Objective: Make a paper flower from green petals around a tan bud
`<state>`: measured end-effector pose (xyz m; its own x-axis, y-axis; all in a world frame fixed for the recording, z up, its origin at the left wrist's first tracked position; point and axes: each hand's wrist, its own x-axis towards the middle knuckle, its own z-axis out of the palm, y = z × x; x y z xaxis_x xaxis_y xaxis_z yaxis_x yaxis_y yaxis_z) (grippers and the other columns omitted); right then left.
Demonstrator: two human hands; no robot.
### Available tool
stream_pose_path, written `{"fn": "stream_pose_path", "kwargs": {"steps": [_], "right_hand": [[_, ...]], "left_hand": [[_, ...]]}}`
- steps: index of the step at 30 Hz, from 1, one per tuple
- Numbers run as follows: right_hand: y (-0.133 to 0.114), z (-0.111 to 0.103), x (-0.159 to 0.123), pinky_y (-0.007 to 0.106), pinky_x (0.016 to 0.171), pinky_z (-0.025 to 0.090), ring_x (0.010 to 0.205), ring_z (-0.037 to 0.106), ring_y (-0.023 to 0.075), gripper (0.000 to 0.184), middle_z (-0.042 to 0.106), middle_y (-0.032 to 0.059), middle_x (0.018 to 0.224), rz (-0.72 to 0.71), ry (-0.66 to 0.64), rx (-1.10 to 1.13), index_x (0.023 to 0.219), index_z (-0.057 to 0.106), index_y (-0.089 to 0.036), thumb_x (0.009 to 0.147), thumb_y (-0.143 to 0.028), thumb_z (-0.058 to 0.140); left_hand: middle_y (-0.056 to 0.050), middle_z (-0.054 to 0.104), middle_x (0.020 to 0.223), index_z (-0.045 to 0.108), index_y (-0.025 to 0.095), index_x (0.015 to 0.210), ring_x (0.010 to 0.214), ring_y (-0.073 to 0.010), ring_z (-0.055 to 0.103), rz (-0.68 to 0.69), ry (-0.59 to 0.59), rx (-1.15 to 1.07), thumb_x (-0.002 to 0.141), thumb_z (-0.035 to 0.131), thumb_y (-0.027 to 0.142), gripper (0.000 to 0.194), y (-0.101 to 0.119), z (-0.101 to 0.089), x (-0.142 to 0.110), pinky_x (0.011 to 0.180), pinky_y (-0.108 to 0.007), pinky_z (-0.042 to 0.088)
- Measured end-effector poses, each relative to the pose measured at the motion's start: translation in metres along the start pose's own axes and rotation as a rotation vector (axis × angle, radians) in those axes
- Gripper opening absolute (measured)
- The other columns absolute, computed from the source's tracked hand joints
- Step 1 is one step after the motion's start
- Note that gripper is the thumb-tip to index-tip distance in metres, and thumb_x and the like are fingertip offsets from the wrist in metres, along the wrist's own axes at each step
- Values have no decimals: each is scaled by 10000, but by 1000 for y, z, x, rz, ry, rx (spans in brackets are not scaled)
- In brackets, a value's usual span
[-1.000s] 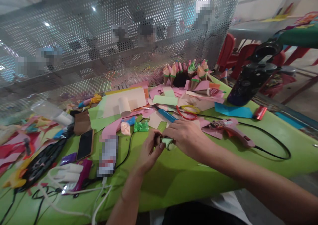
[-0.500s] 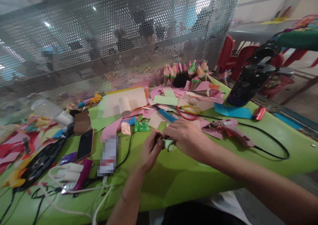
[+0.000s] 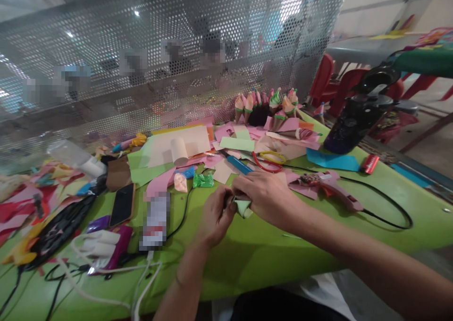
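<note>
Both hands meet over the near middle of the green table (image 3: 269, 269). A small piece of pale green paper (image 3: 242, 206), curled and folded, sticks out between them. My left hand (image 3: 215, 215) pinches its left end with thumb and fingers. From the right, my right hand (image 3: 267, 193) is closed round the top of the same piece; its fingertips are partly hidden. Just beyond the hands lie a blue pen-like tool (image 3: 238, 164), scissors with red and yellow handles (image 3: 267, 163) and scraps of pink and green paper (image 3: 236, 144).
At the right are a pink glue gun (image 3: 338, 191) with a looping black cord, a red battery (image 3: 370, 164) and a dark bottle (image 3: 343, 122). Paper ice-cream cones (image 3: 276, 105) stand at the back. A phone (image 3: 122, 204) and white cables (image 3: 76, 288) lie left.
The pale green paper has turned slightly between my fingers and now shows a flatter, pointed face. Both hands stay in nearly the same place.
</note>
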<state>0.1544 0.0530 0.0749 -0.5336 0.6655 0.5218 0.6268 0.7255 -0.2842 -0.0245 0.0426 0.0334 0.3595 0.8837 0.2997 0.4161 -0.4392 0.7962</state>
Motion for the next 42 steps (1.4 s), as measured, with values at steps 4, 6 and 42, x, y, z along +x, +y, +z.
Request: {"fn": "stream_pose_path", "kwargs": {"steps": [4,6,42], "right_hand": [[1,-1,0,275,575,231,582,437,145,234,554,-8,627,-4,-15,-7,756,547,-186,720,34,475],[1,-2,1,275,581,233,590,449,144,243,574,-4,638,-23,-25,-7,759,556,-183,709,42,477],[4,-8,11,288,604,261,620,500,158,139,630,53,680,-102,-241,-52,758,625,-147,835,-48,567]], "left_hand": [[-31,548,812,518,201,947,766,-202,510,14,-11,7,947,342,593,429,-2,0,-1,697,-332,386],[-35,552,824,521,199,964,769,-204,509,13,-15,16,945,333,601,444,-2,0,-1,704,-337,389],[-55,572,842,505,204,925,891,-255,570,-35,-96,7,931,327,620,452,-3,1,-1,785,-381,452]]}}
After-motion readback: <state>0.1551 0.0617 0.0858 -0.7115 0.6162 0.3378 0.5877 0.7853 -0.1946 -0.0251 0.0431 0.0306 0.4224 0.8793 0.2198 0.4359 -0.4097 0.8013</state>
